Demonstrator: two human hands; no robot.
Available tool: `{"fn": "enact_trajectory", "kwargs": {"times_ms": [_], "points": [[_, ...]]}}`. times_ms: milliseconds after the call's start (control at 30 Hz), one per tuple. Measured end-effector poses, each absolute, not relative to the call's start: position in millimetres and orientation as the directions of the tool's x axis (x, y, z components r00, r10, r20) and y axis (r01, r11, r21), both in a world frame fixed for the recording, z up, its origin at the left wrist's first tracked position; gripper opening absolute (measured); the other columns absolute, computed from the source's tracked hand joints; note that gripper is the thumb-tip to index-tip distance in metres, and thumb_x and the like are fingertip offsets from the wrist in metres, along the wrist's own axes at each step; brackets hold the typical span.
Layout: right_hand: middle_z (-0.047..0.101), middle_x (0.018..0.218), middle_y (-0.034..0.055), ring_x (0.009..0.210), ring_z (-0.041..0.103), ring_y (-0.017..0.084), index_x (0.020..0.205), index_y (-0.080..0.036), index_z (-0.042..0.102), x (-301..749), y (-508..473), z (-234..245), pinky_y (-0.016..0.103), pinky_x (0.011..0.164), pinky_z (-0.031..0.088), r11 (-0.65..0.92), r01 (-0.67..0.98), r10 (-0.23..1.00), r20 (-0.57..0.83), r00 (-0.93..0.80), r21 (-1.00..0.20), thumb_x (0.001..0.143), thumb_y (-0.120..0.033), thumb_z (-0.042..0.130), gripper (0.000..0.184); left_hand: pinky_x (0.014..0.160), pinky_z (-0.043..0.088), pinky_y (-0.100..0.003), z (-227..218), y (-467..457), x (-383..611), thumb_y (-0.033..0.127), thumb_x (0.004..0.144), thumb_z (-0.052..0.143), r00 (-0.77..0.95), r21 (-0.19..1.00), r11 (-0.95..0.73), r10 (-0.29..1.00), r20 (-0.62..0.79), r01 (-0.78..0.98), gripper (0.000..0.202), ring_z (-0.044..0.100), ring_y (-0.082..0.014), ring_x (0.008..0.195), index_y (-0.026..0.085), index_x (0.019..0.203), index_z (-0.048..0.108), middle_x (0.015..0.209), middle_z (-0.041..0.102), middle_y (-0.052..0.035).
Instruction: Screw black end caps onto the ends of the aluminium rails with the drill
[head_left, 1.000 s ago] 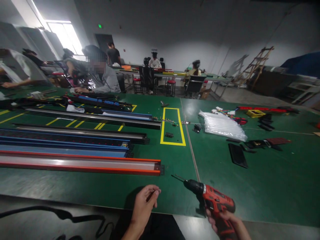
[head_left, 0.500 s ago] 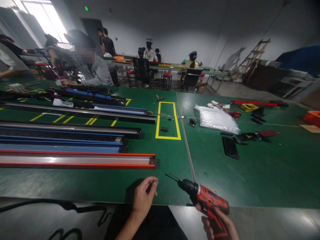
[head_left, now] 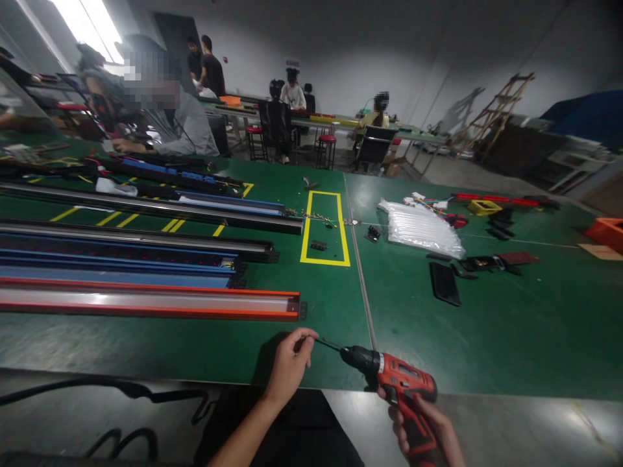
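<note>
Red drill (head_left: pixel 406 375), gripped by right hand (head_left: pixel 442 425), meets pinched left hand (head_left: pixel 289 363).

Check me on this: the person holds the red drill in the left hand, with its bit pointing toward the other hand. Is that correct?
Not quite: the head view shows the red drill in the right hand, not the left hand. Its bit does point toward the other.

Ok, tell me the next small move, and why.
Perhaps hold the red drill steady in the right hand and line its bit up with the fingertips of the left hand: the bit points toward them and its tip looks close, though contact is unclear.
</note>
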State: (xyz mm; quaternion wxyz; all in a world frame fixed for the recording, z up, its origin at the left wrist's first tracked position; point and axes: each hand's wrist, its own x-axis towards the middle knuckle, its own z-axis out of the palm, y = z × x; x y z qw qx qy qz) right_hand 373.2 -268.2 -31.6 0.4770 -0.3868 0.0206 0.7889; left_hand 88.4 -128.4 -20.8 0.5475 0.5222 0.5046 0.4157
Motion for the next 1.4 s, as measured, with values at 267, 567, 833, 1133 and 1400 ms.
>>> {"fn": "enact_trajectory", "kwargs": {"times_ms": [267, 567, 833, 1133, 1400], "points": [[0.054, 0.057, -0.0048, 0.042, 0.054, 0.008, 0.097, -0.01, 0.071, 369, -265, -37, 0.018, 0.04, 0.044, -0.564, -0.76, 0.742, -0.602, -0.294, -0.324, 0.085, -0.04, 0.076, 0.032, 0.059, 0.048, -0.023, -29, -127, 88, 0.042, 0.087, 0.066, 0.107, 0.986, 0.161, 0.982, -0.157, -0.034, 0.029, 0.059, -0.0094, 0.058, 0.016, 0.101, 0.066, 0.093, 0.07, -0.0057], [0.049, 0.054, -0.0074, 0.039, 0.049, 0.006, 0.091, -0.011, 0.067, 367, -264, -36, 0.018, 0.039, 0.043, -0.57, -0.75, 0.745, -0.596, -0.3, -0.334, 0.083, -0.037, 0.079, 0.03, 0.03, 0.027, -0.017, -30, -130, 95, 0.051, 0.081, 0.07, 0.084, 0.953, 0.285, 0.957, -0.277, -0.101, 0.042, 0.06, -0.0097, 0.043, 0.016, 0.099, 0.058, 0.107, 0.072, -0.0143], [0.049, 0.053, -0.0076, 0.038, 0.047, 0.006, 0.093, -0.011, 0.068, 365, -264, -35, 0.018, 0.039, 0.043, -0.584, -0.746, 0.732, -0.606, -0.312, -0.322, 0.082, -0.037, 0.079, 0.031, 0.027, 0.031, -0.016, -29, -131, 101, 0.053, 0.083, 0.066, 0.07, 0.959, 0.283, 0.957, -0.281, -0.022, 0.04, 0.062, -0.0109, 0.042, 0.017, 0.096, 0.057, 0.106, 0.073, -0.0125], [0.049, 0.054, -0.0073, 0.038, 0.046, 0.005, 0.092, -0.012, 0.067, 365, -265, -38, 0.017, 0.039, 0.041, -0.581, -0.735, 0.748, -0.586, -0.312, -0.35, 0.085, -0.037, 0.075, 0.027, 0.027, 0.029, -0.015, -28, -131, 107, 0.054, 0.083, 0.066, 0.068, 0.96, 0.278, 0.958, -0.277, -0.009, 0.04, 0.062, -0.0109, 0.041, 0.017, 0.094, 0.056, 0.104, 0.074, -0.0118], [0.05, 0.054, -0.0076, 0.039, 0.048, 0.006, 0.095, -0.012, 0.067, 366, -265, -38, 0.018, 0.04, 0.043, -0.593, -0.725, 0.74, -0.594, -0.318, -0.35, 0.086, -0.037, 0.074, 0.027, 0.028, 0.027, -0.015, -30, -131, 106, 0.055, 0.081, 0.067, 0.077, 0.955, 0.296, 0.953, -0.293, -0.033, 0.041, 0.061, -0.0102, 0.04, 0.017, 0.093, 0.055, 0.104, 0.073, -0.0129]]}}
